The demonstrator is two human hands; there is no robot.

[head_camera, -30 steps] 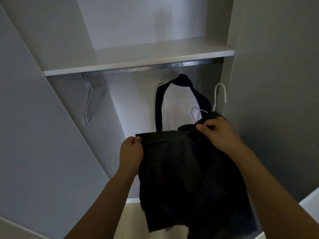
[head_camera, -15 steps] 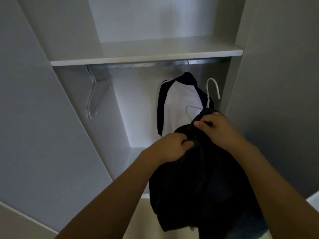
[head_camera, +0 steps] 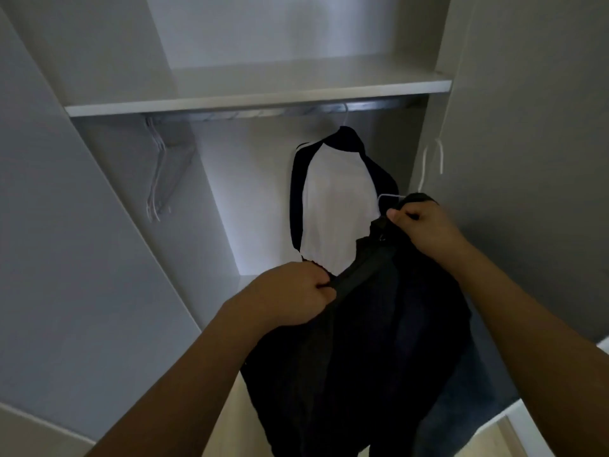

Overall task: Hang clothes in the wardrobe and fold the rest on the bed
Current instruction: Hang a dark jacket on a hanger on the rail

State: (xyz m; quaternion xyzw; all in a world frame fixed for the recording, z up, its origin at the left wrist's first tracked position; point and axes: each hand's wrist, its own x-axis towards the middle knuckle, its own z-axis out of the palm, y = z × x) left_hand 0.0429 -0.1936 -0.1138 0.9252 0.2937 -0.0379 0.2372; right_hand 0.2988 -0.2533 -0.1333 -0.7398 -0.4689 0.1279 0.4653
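Standing open in front of the person was the wardrobe, its white shelf running across above a metal rail. From that rail hung a white shirt with dark sleeves, right of the middle, and a bunch of bare wire hangers at the far left end. Below the shirt and nearer the camera, a dark garment drooped in front of the wardrobe, held up at its top edge by both hands. The left hand was clenched around the garment's band at its lower left end. The right hand, higher and further right, pinched the cloth together with a white hanger, whose hook stood free of the rail, beside the wardrobe's right wall, while its wire shoulder showed just left of the thumb.
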